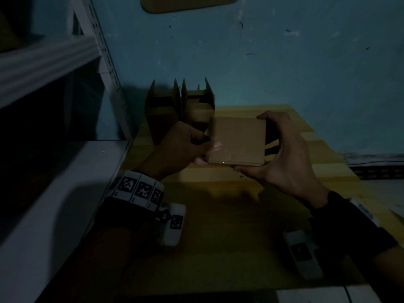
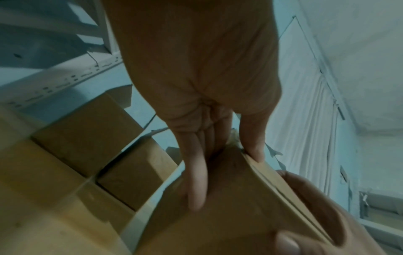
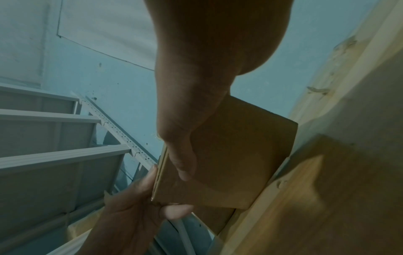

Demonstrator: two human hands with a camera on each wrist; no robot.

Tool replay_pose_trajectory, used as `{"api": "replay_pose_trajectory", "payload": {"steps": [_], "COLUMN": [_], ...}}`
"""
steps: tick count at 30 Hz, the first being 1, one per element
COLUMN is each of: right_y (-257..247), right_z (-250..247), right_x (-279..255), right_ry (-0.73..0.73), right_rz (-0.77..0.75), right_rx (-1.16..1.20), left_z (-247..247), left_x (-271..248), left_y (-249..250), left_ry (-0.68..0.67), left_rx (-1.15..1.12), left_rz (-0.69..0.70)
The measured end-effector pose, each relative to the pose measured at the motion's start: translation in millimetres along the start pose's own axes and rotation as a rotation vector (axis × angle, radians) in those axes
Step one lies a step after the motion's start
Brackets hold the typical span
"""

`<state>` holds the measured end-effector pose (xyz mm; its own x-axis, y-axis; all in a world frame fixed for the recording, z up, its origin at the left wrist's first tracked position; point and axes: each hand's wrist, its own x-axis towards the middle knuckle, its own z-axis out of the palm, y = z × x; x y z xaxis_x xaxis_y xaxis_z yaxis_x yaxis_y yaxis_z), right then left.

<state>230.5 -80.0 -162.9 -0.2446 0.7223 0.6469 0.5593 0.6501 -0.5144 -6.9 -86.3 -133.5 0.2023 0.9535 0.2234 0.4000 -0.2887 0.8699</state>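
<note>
A flat folded brown cardboard piece (image 1: 237,142) hangs above the yellow wooden table (image 1: 218,226), held between both hands. My left hand (image 1: 185,143) pinches its left edge, thumb on the top face and fingers underneath. My right hand (image 1: 282,154) grips the right edge, thumb at the near corner and fingers curled round the far side. In the left wrist view the cardboard piece (image 2: 229,215) shows a doubled edge under the left thumb (image 2: 254,143). The right wrist view shows the cardboard piece (image 3: 235,155) from below, with the right hand's fingers (image 3: 181,155) across it.
Two open cardboard boxes (image 1: 170,110) with raised flaps stand at the table's far left against the blue wall (image 1: 262,51). A grey metal shelving rack (image 1: 54,127) runs along the left. More cardboard (image 1: 185,3) hangs at the top of the wall.
</note>
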Motion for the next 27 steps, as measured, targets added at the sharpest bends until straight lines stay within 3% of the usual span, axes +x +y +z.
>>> {"api": "replay_pose_trajectory", "payload": {"steps": [6, 15, 22, 27], "right_y": [-4.6, -1.8, -0.4, -0.6], "right_z": [1.5, -0.3, 2.2, 2.1], "right_x": [-0.5, -1.0, -1.7, -0.7], "right_ry": [0.003, -0.005, 0.000, -0.003], "right_rz": [-0.015, 0.031, 0.041, 0.026], "right_rx": [-0.002, -0.003, -0.019, -0.012], "left_z": [-7.1, -0.3, 8.4, 5.7], "left_x": [-1.8, -3.2, -1.1, 0.2], "left_y": [-5.0, -2.6, -3.2, 2.8], "left_ry": [-0.052, 0.000, 0.121, 0.040], "left_rx": [0.023, -0.130, 0.053, 0.073], "left_rz": [0.025, -0.013, 0.032, 0.013]}}
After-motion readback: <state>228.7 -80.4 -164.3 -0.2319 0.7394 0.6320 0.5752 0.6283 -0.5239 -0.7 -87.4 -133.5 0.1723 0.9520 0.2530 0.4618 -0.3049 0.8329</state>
